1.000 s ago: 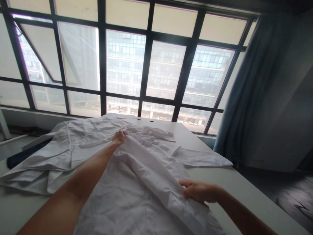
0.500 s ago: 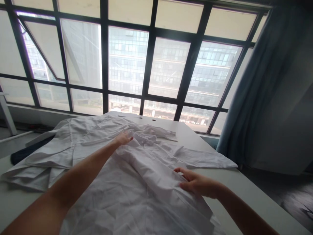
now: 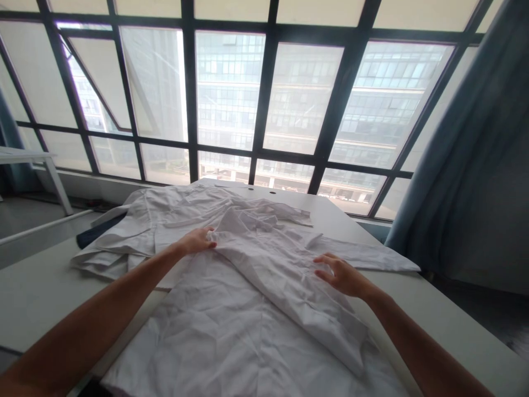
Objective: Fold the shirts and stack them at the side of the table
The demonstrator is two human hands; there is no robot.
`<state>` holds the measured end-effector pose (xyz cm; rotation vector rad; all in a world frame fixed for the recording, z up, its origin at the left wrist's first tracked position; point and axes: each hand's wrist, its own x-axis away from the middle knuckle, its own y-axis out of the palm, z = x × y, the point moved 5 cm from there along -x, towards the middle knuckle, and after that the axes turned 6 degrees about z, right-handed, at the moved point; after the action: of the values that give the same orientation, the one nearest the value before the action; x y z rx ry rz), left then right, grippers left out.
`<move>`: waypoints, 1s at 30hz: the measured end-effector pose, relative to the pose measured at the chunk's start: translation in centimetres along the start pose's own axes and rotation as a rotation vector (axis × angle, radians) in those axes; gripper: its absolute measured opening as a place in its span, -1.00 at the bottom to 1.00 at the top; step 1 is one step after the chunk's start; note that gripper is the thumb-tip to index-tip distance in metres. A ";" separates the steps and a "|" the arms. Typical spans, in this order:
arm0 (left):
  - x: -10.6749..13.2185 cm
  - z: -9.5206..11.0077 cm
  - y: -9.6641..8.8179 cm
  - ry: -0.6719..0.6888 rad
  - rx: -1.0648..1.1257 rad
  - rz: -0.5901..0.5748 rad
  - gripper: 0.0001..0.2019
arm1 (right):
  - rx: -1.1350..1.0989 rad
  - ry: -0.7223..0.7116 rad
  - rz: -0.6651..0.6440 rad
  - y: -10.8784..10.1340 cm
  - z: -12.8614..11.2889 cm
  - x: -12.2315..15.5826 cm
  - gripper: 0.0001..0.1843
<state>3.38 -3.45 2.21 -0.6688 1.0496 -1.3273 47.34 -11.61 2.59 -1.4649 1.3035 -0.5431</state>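
Note:
A crumpled white garment (image 3: 231, 309) lies spread over a pale table (image 3: 37, 292). A long folded sleeve or flap (image 3: 289, 292) runs across it from the upper middle down to the right. My left hand (image 3: 197, 240) rests on the top end of that fold, fingers curled on the cloth. My right hand (image 3: 339, 274) lies flat on the fold's right side, fingers spread. One sleeve (image 3: 367, 260) stretches out to the right on the table.
More white garments (image 3: 124, 242) are heaped at the table's left, with a dark cloth (image 3: 93, 237) beneath them. A large grid window (image 3: 264, 94) fills the back. A blue curtain (image 3: 475, 165) hangs at the right. A white table leg (image 3: 55, 184) shows far left.
My right hand let go of the fold's edge and now lies open on the cloth, farther up. My left hand relaxed its grip. The view shifted back and left.

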 end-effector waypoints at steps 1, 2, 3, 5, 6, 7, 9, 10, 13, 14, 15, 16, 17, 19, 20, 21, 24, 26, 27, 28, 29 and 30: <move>0.2 0.0 -0.3 0.010 0.043 0.040 -0.47 | 0.007 0.001 0.011 0.4 1.1 0.0 -0.52; 0.3 0.1 -0.6 0.022 0.084 0.088 -0.50 | 0.007 0.010 0.011 0.9 2.0 0.1 -0.49; 0.4 0.2 -0.9 0.032 0.119 0.138 -0.55 | 0.004 0.021 0.009 1.3 2.9 0.2 -0.46; 0.4 0.3 -1.4 0.031 0.159 0.222 -0.61 | -0.001 0.036 0.010 1.8 3.8 0.5 -0.42; 0.4 0.3 -1.6 0.020 0.162 0.240 -0.63 | 0.000 0.037 0.009 1.9 4.0 0.6 -0.39; 0.3 0.2 -1.7 0.005 0.154 0.238 -0.65 | 0.002 0.033 0.003 2.0 4.0 0.6 -0.35; 0.3 0.0 -2.0 -0.018 0.124 0.206 -0.68 | 0.012 0.021 -0.010 2.0 3.6 0.7 -0.25; 0.3 -0.2 -2.2 -0.031 0.115 0.180 -0.69 | 0.021 0.017 -0.005 1.9 3.3 0.7 -0.21; 0.5 -1.3 -2.3 -0.120 0.167 0.008 -0.61 | 0.045 -0.002 0.056 1.3 2.4 0.7 -0.23; 0.7 -1.8 -2.1 -0.166 0.204 -0.083 -0.54 | 0.042 -0.015 0.077 1.1 2.2 0.7 -0.30; 0.9 -2.3 -1.9 -0.209 0.241 -0.174 -0.45 | 0.030 -0.029 0.087 1.0 2.0 0.7 -0.38; 1.1 -2.7 -1.7 -0.240 0.273 -0.245 -0.37 | 0.013 -0.041 0.086 0.9 1.8 0.7 -0.46; 1.2 -3.0 -1.6 -0.254 0.302 -0.287 -0.31 | -0.003 -0.045 0.080 1.0 1.8 0.7 -0.52; 1.2 -3.2 -1.5 -0.239 0.357 -0.287 -0.30 | -0.028 -0.030 0.058 1.1 1.8 0.8 -0.57; 1.0 -3.2 -1.6 -0.220 0.379 -0.260 -0.33 | -0.037 -0.016 0.047 1.2 1.9 0.8 -0.57; 0.8 -3.1 -1.6 -0.202 0.386 -0.226 -0.37 | -0.043 0.001 0.037 1.3 2.0 0.9 -0.55; 0.4 -2.7 -1.6 -0.157 0.174 -0.099 -0.52 | -0.050 0.049 -0.010 1.4 2.0 1.0 -0.46; 0.2 -2.3 -1.8 -0.109 -0.059 -0.016 -0.54 | -0.054 0.064 -0.049 1.3 1.7 1.2 -0.38; 0.2 -2.1 -1.9 -0.088 -0.146 0.007 -0.54 | -0.056 0.068 -0.067 1.2 1.5 1.3 -0.34; 0.3 -2.0 -1.9 -0.076 -0.200 0.018 -0.53 | -0.059 0.070 -0.079 1.1 1.3 1.3 -0.31; 0.5 -1.9 -1.9 -0.078 -0.225 0.018 -0.54 | -0.059 0.073 -0.086 0.9 1.0 1.4 -0.28; 0.6 -1.9 -2.0 -0.094 -0.239 0.016 -0.56 | -0.057 0.075 -0.091 0.8 0.8 1.4 -0.26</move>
<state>0.76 -4.11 3.07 -0.8907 1.1448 -1.1554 48.11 -12.47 1.18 -1.5698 1.3252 -0.6302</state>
